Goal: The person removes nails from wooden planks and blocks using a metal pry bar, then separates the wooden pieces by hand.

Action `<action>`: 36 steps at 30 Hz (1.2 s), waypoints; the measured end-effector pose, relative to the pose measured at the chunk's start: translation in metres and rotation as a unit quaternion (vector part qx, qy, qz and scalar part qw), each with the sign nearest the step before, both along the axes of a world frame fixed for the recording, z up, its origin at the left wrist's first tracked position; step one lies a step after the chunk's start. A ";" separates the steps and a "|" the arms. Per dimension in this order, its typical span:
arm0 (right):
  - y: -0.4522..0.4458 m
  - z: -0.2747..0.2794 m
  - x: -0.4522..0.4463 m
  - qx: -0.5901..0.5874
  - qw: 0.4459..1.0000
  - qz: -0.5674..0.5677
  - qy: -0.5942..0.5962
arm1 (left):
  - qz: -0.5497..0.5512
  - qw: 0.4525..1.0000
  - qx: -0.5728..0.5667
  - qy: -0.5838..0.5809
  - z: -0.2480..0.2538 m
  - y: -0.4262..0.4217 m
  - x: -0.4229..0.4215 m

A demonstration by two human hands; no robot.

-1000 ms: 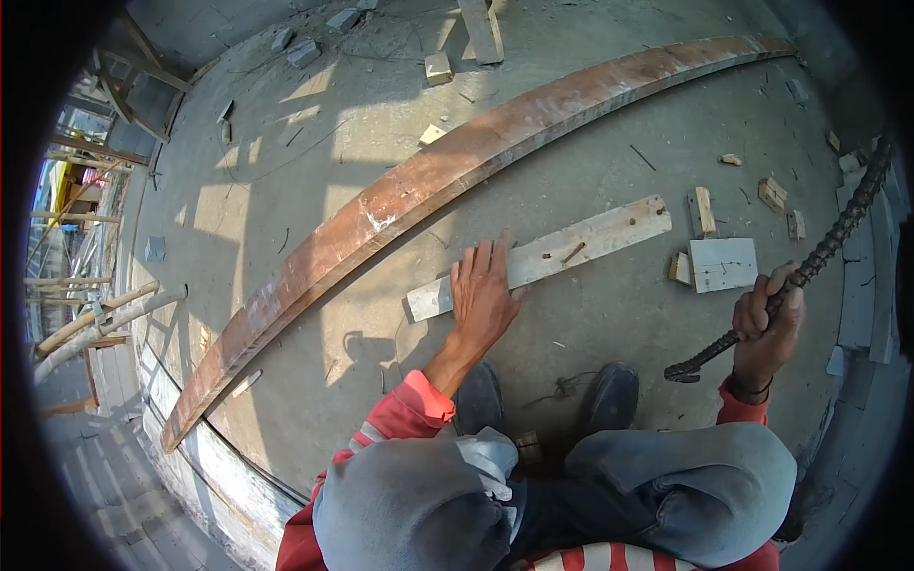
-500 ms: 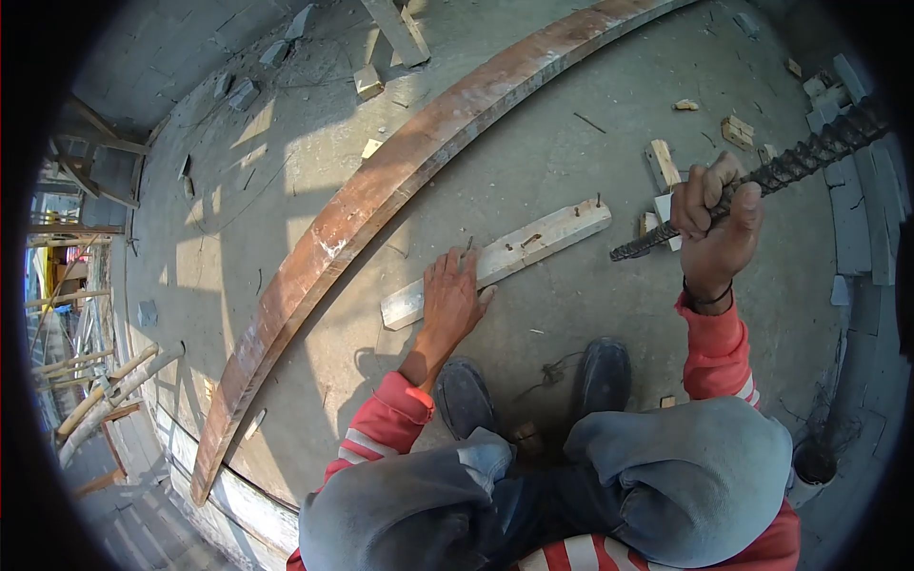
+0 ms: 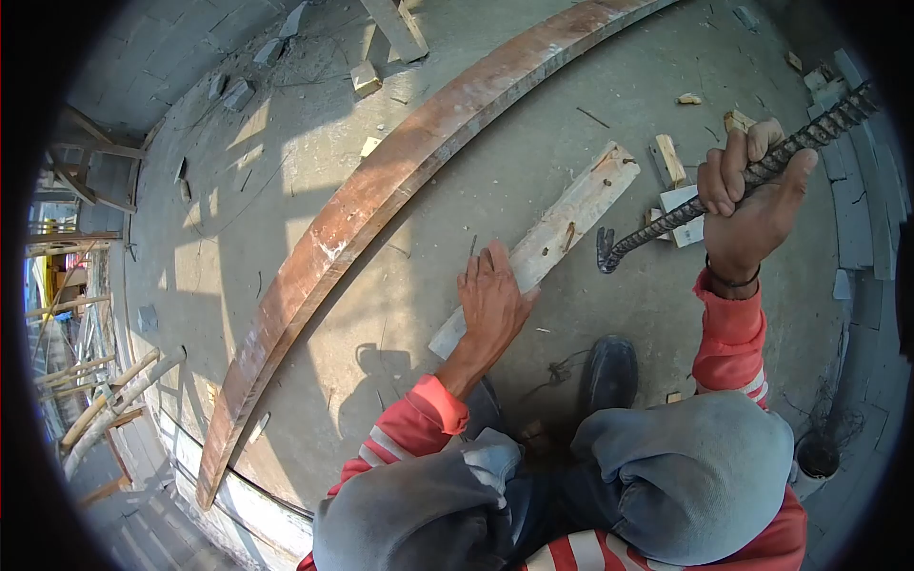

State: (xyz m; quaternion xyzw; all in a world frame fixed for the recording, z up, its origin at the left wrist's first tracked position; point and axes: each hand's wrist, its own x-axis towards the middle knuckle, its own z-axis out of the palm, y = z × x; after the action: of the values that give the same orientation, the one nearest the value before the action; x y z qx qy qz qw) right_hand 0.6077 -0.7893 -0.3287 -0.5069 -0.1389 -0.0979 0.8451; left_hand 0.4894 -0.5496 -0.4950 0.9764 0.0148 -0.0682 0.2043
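Note:
My left hand [image 3: 496, 300] grips a short piece of lumber [image 3: 583, 211] on the concrete floor, its fingers over the top and thumb at the near edge. Several rusty nails stick out of the lumber toward its far right end. Raised above the floor at the right, my right hand [image 3: 752, 195] is closed around a ribbed rebar bar [image 3: 819, 133]. The bar slants down to the left, and its bent, hooked tip [image 3: 606, 252] hangs beside the lumber, apart from it.
A long curved wooden plank [image 3: 381, 195] arcs across the floor beyond my left hand. Wood offcuts [image 3: 668, 160] lie near the bar. Grey blocks [image 3: 850, 214] line the right side, with a bucket [image 3: 816, 457] lower down. My shoe [image 3: 609, 371] is close to the lumber.
The lumber has swung round, its nailed end farther up and to the right, with my left hand moving right along with it. The bar has turned, so its hooked tip now shows.

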 end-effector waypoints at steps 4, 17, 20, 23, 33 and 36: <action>-0.008 0.022 -0.002 0.034 0.999 -0.008 0.012 | 0.047 0.995 -0.087 0.030 -0.003 -0.016 0.020; -0.071 0.069 -0.074 -0.066 0.995 -0.078 -0.009 | 0.048 0.943 -0.322 0.067 -0.069 -0.048 0.037; -0.094 0.088 -0.095 -0.106 0.989 -0.104 -0.016 | 0.060 0.930 -0.351 0.087 -0.088 -0.048 0.044; -0.110 0.106 -0.108 -0.139 0.985 -0.101 -0.022 | 0.052 0.918 -0.375 0.121 -0.081 -0.049 0.051; -0.067 0.065 -0.109 -0.165 0.984 -0.062 -0.017 | 0.090 0.894 -0.383 0.215 -0.043 -0.036 0.051; -0.037 0.037 -0.092 -0.149 0.988 -0.023 0.011 | -0.062 0.966 -0.122 0.221 -0.051 -0.018 0.061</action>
State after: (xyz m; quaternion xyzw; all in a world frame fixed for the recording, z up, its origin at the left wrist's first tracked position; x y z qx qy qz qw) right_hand 0.5155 -0.8265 -0.2919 -0.6314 -0.1308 -0.0898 0.7591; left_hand 0.5502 -0.5676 -0.5461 0.9039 -0.0098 -0.2959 0.3087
